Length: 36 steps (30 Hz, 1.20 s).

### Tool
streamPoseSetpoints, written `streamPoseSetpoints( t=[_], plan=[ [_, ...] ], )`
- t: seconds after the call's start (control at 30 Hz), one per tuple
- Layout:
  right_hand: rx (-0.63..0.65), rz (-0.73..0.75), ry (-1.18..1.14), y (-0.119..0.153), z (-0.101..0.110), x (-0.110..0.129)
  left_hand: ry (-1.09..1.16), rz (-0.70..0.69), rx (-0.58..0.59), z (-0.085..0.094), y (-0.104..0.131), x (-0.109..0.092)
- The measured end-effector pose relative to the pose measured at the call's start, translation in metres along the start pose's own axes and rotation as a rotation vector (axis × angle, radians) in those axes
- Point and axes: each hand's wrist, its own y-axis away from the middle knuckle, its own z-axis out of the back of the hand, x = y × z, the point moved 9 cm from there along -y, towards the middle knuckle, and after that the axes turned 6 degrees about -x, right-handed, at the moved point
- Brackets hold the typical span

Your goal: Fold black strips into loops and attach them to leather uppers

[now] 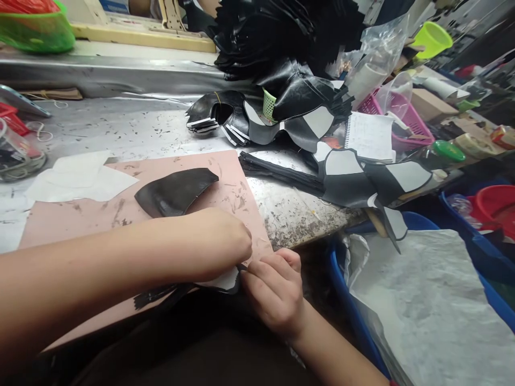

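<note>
Two bare hands at work on a black piece (223, 282) with a pale patch, at the near right part of a pink board (80, 225). The left hand (219, 241) crosses from the left with its fingers curled under; they are hidden, so whether they grip the piece cannot be told. The right hand (276, 292), fingers folded, pinches the right edge of the piece, just beside the left hand. Dark zigzag-edged material (155, 296) shows below the left forearm.

On the board, beyond the left hand, lies a curved black panel (173, 192); white sheets (80, 177) overlap the board's far left corner. The board rests on a metal table (132, 120). To its right are black strips (281, 174) and black-and-white cutouts (346, 179), some overhanging the table edge. Behind these stand a green cup (269, 104), a notebook (368, 134) and a pink basket (420, 120); a black stack (277, 35) rises at the back. Lower right, a white sheet (434, 300) covers part of a blue bin (338, 279).
</note>
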Motion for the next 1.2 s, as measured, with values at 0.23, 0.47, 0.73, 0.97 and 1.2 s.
streamPoseSetpoints(
  t=[0.23, 0.47, 0.73, 0.97, 1.2],
  plan=[
    [0.001, -0.019, -0.038, 0.0, -0.001, -0.002, 0.021, -0.104, 0.038, -0.012, -0.003, -0.01],
    [-0.048, -0.039, -0.056, 0.002, 0.0, -0.002, 0.127, -0.075, 0.309, -0.032, 0.001, -0.009],
    [-0.017, -0.108, -0.066, -0.004, -0.004, -0.006, 0.332, -0.021, 0.216, -0.02, -0.002, -0.007],
    [0.001, -0.19, -0.091, 0.003, -0.001, -0.017, 0.423, 0.074, 0.122, -0.019, 0.007, 0.013],
    [-0.041, -0.154, -0.07, 0.005, 0.005, -0.016, 0.306, 0.027, 0.203, -0.022, 0.005, 0.007]
  ],
)
